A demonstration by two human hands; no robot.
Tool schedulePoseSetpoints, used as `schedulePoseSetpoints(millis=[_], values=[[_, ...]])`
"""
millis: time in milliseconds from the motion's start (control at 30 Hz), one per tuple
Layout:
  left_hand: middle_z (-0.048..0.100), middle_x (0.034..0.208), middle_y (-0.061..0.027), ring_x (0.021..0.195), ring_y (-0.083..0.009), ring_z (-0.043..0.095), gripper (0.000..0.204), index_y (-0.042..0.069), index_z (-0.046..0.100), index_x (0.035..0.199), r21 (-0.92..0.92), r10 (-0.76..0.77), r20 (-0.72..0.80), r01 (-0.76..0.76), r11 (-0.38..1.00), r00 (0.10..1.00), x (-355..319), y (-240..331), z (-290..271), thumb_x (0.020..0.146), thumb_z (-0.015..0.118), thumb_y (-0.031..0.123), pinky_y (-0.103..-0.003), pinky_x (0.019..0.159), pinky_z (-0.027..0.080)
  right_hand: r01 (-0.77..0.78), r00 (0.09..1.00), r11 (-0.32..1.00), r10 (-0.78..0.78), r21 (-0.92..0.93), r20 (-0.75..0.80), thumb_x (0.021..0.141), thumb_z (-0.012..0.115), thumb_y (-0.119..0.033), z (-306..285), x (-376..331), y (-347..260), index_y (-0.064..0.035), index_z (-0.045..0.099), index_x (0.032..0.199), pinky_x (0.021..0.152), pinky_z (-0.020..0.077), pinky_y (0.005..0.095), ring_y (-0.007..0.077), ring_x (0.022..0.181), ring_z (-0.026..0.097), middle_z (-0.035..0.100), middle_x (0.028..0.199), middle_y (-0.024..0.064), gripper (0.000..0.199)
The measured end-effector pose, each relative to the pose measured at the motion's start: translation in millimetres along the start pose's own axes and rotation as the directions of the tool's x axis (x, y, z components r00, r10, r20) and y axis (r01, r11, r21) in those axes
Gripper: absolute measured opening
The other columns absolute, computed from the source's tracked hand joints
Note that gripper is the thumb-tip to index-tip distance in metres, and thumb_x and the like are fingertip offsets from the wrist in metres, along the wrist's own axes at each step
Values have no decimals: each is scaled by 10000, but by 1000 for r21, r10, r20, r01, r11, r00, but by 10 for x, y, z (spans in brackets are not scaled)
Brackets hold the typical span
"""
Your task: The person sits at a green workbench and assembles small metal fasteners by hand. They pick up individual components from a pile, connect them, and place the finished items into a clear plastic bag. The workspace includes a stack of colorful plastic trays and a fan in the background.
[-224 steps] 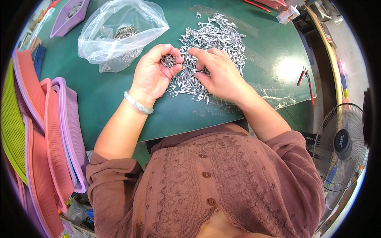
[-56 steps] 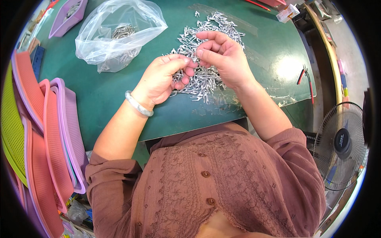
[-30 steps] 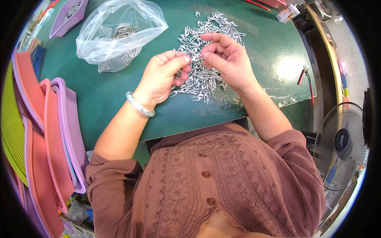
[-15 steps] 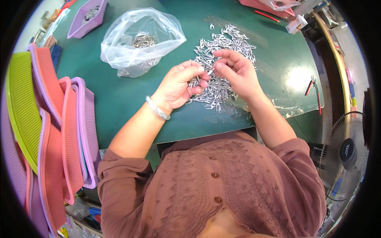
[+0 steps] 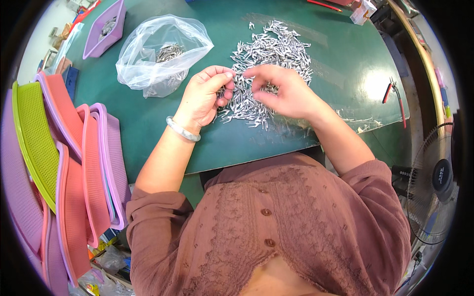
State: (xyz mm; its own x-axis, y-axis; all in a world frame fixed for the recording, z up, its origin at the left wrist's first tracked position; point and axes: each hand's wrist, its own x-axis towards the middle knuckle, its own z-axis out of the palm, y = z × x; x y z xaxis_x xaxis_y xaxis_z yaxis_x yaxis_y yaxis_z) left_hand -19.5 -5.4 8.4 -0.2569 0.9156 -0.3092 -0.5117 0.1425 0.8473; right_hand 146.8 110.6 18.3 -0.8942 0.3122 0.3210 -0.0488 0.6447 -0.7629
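Far left: stack of plastic baskets on edge beside the table. Purple basket [image 5: 22,182] outermost, then green basket [image 5: 37,143], pink basket [image 5: 74,212], and a second purple basket [image 5: 116,163] nearest the table. Sides finely perforated.

Table [image 5: 140,128]: green top, front edge bowed by the lens. At its upper left, a purple tray [image 5: 98,48] with grey bits [image 5: 107,28] inside. Right of that, a clear plastic bag [image 5: 132,74], mouth wide, a heap of small metal bits [image 5: 170,52] in it.

Left hand [image 5: 210,91]: pale bracelet [image 5: 182,129] at the wrist. Fingers curled round a clutch of metal pieces [image 5: 220,92], thumb tip against the forefinger; cannot tell whether a piece sits in that pinch.

Middle of the table, right of the bag: loose pile [image 5: 281,52] of small silvery forked pieces, spread behind and below both hands. One single piece [image 5: 252,25] lies apart, just off the top of the pile. Brown shirt [image 5: 269,202] below the table edge.

Right hand [image 5: 284,91]: over the pile, thumb and forefinger parted, pieces showing through the gap; nothing seen gripped. Cannot tell whether the fingers touch the pile.

Farther right: red stick [image 5: 324,5] at the top, small white box [image 5: 364,12] near it. Red-handled pliers [image 5: 399,101] by the right edge. Fan [image 5: 442,175] beyond the table.
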Motion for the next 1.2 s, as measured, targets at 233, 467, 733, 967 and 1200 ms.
schedulePoseSetpoints(millis=[233,467,733,967,1200], values=[[540,700,3,533,-55,449,85,52,569,888,100,-98,-29,100,990,995,-148,-41,62,863,533,124,-166,439,320,123,990,928,-92,-351,103,713,601,-73,62,-84,-58,-52,555,1053,716,424,384,265,791,538,589,767,78,343],[576,751,-40,574,-102,518,203,35,563,972,117,-147,-37,150,982,989,-314,-37,181,905,476,206,-180,457,381,45,997,996,-39,81,-67,732,570,-6,55,-72,-149,-28,555,1036,633,476,344,259,712,592,596,751,85,305],[566,796,-48,622,-121,529,268,34,572,900,-128,-248,63,254,959,967,-540,183,448,909,473,283,-205,476,436,602,796,772,-600,-204,81,679,596,-22,-583,-234,-1277,-43,563,934,617,465,359,276,711,549,553,796,105,258],[567,774,-26,612,-72,503,127,28,571,948,158,124,-3,-122,980,992,-336,894,330,849,559,107,-159,467,376,828,521,365,-782,-426,343,690,595,-30,-1074,-647,-1861,-42,565,943,646,460,365,279,732,550,561,812,106,255],[543,736,-16,633,-75,480,135,0,587,899,968,350,-72,-18,249,934,32,1344,-70,801,543,81,-223,543,412,801,546,322,-739,-504,395,701,595,-38,-1206,-863,-1973,-41,568,952,675,456,371,282,753,551,568,829,107,252]])
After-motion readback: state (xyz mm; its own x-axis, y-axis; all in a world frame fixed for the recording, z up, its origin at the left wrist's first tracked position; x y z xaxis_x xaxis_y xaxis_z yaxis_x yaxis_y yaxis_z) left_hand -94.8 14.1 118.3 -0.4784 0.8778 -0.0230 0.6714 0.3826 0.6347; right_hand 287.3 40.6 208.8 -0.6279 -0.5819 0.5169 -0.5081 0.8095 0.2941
